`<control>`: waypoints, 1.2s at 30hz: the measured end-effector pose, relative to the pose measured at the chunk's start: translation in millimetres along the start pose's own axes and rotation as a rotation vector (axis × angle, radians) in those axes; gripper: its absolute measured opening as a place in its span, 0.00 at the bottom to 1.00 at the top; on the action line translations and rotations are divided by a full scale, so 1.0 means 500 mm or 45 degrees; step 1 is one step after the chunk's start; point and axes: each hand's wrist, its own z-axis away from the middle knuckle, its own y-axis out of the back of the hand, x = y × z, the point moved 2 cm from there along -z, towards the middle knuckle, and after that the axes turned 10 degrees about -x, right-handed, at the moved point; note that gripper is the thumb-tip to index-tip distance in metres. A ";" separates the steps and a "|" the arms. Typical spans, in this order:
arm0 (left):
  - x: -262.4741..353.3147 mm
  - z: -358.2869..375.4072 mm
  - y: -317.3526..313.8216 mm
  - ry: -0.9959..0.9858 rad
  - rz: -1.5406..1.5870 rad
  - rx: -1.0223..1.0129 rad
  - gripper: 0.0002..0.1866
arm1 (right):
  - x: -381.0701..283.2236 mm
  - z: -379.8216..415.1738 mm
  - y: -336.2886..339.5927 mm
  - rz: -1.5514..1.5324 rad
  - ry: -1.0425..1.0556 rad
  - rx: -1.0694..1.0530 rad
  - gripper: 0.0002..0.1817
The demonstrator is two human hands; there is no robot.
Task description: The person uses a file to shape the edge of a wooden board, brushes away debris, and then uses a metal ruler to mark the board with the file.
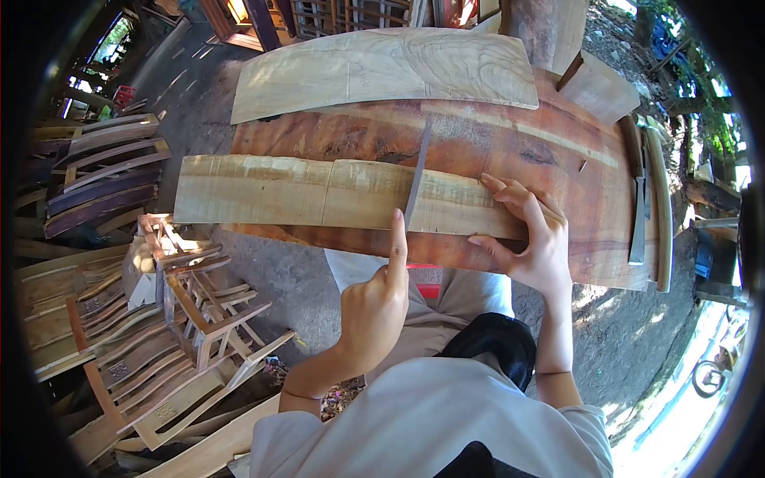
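A long pale wooden plank (263,191) lies across a reddish-brown wooden slab in front of me. A thin grey metal strip, like a ruler (417,171), lies crosswise over the plank. My left hand (373,311) is below the plank, its index finger stretched up to the strip's near end. The other left fingers are curled, and I see nothing in them. My right hand (538,231) spans the plank's right part, thumb by the near edge and fingers towards the far edge. A line crosses the plank left of the strip.
A wider pale board (382,72) lies at the back of the reddish-brown slab (510,135). A wood block (599,86) stands at its far right corner, with a long flat tool (637,215) at the right edge. Chair frames (199,295) and stacked wood pieces (103,175) are left.
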 end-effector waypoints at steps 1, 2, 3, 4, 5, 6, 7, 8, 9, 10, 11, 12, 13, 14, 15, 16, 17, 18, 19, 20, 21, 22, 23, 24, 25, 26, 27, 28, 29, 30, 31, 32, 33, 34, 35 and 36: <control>-0.002 0.003 -0.003 0.001 0.015 0.002 0.36 | -0.001 0.001 0.000 -0.001 -0.003 0.002 0.31; -0.001 0.009 -0.005 0.005 0.016 0.005 0.36 | -0.001 0.000 -0.001 -0.002 -0.004 0.004 0.31; 0.001 0.019 -0.009 0.034 0.010 -0.002 0.35 | -0.002 0.001 -0.001 -0.002 0.001 0.001 0.31; 0.001 0.028 -0.013 0.060 0.002 -0.008 0.34 | -0.003 0.003 -0.002 0.002 -0.007 -0.001 0.31; -0.001 0.038 -0.019 0.059 0.002 -0.006 0.34 | -0.003 0.004 -0.002 0.007 -0.017 -0.002 0.32; -0.003 0.048 -0.024 0.058 0.042 0.032 0.34 | -0.003 0.004 -0.001 0.007 -0.018 -0.002 0.32; -0.003 0.049 -0.021 0.058 0.081 0.070 0.33 | -0.003 0.003 0.000 0.002 -0.015 -0.003 0.31; -0.002 0.049 -0.021 0.059 0.080 0.069 0.33 | -0.002 0.003 -0.001 -0.005 -0.011 -0.004 0.31; 0.000 0.049 -0.022 0.066 0.093 0.068 0.33 | -0.001 0.003 -0.002 -0.009 -0.008 -0.007 0.31; 0.004 0.046 -0.018 0.073 0.108 0.066 0.33 | 0.000 0.003 -0.003 -0.007 -0.006 -0.003 0.31; 0.005 0.040 -0.015 0.078 0.109 0.064 0.33 | 0.000 0.004 -0.004 -0.004 -0.006 0.002 0.31; 0.005 0.030 -0.013 0.067 0.119 0.056 0.33 | 0.001 0.005 -0.004 -0.004 -0.007 -0.001 0.31; 0.007 0.026 -0.009 0.054 0.129 0.048 0.33 | 0.000 0.004 -0.004 -0.006 -0.009 -0.003 0.31; 0.010 0.025 -0.005 0.051 0.129 0.049 0.33 | -0.001 0.003 -0.003 -0.005 -0.010 0.001 0.31; 0.012 0.024 -0.003 0.073 0.067 0.011 0.33 | -0.002 0.004 -0.003 -0.002 -0.014 0.003 0.31; 0.014 0.025 -0.002 0.101 0.006 -0.028 0.32 | -0.003 0.005 -0.003 -0.004 -0.020 -0.002 0.31; 0.011 0.027 -0.005 0.100 0.006 -0.026 0.32 | -0.002 0.004 -0.002 -0.005 -0.021 -0.004 0.31; 0.005 0.033 -0.010 0.087 0.022 0.010 0.32 | -0.002 0.003 -0.001 -0.006 -0.021 -0.002 0.31; 0.003 0.038 -0.010 0.075 0.038 0.045 0.32 | -0.002 0.003 -0.001 -0.011 -0.019 -0.005 0.31; 0.006 0.047 -0.010 0.073 0.035 0.045 0.32 | -0.002 0.003 -0.001 -0.015 -0.020 -0.008 0.31; 0.009 0.058 -0.010 0.096 0.039 0.038 0.32 | -0.001 0.003 -0.001 -0.017 -0.022 -0.007 0.31; 0.011 0.061 -0.007 0.121 0.044 0.029 0.32 | -0.001 0.002 0.000 -0.016 -0.020 -0.004 0.31; 0.009 0.061 -0.007 0.126 0.043 0.025 0.32 | -0.001 0.002 -0.001 -0.016 -0.016 -0.005 0.31; 0.008 0.062 -0.007 0.116 0.062 0.033 0.31 | -0.001 0.002 -0.002 -0.022 -0.015 -0.011 0.31; 0.009 0.059 -0.004 0.106 0.081 0.042 0.31 | -0.001 0.002 -0.003 -0.022 -0.019 -0.009 0.31; 0.008 0.055 -0.001 0.110 0.081 0.042 0.31 | 0.000 0.002 -0.003 -0.020 -0.023 -0.005 0.31; 0.006 0.049 0.002 0.105 0.058 0.016 0.31 | 0.000 0.002 -0.003 -0.021 -0.024 -0.006 0.31; 0.006 0.040 0.005 0.096 0.035 -0.009 0.32 | 0.000 0.001 -0.003 -0.016 -0.010 0.002 0.31; 0.007 0.030 0.006 0.091 0.035 -0.010 0.32 | -0.001 0.001 -0.002 -0.010 0.001 0.012 0.31; 0.009 0.020 0.006 0.101 0.023 -0.016 0.32 | -0.002 0.002 -0.002 -0.008 -0.003 0.016 0.31; 0.011 0.015 0.005 0.112 0.011 -0.021 0.32 | -0.003 0.002 -0.002 -0.013 -0.010 0.013 0.31; 0.013 0.016 0.003 0.108 0.011 -0.019 0.32 | -0.003 0.001 -0.002 -0.017 -0.016 0.008 0.31; 0.014 0.020 -0.001 0.115 -0.008 0.001 0.33 | -0.001 0.002 -0.001 -0.015 -0.016 0.011 0.31; 0.015 0.025 -0.005 0.121 -0.027 0.021 0.33 | -0.001 0.002 -0.001 -0.016 -0.013 0.004 0.31; 0.016 0.036 -0.009 0.115 -0.027 0.021 0.33 | 0.001 0.003 0.000 -0.017 -0.012 -0.002 0.31; 0.018 0.052 -0.012 0.121 -0.024 0.035 0.33 | 0.001 0.003 0.001 -0.016 -0.017 0.003 0.31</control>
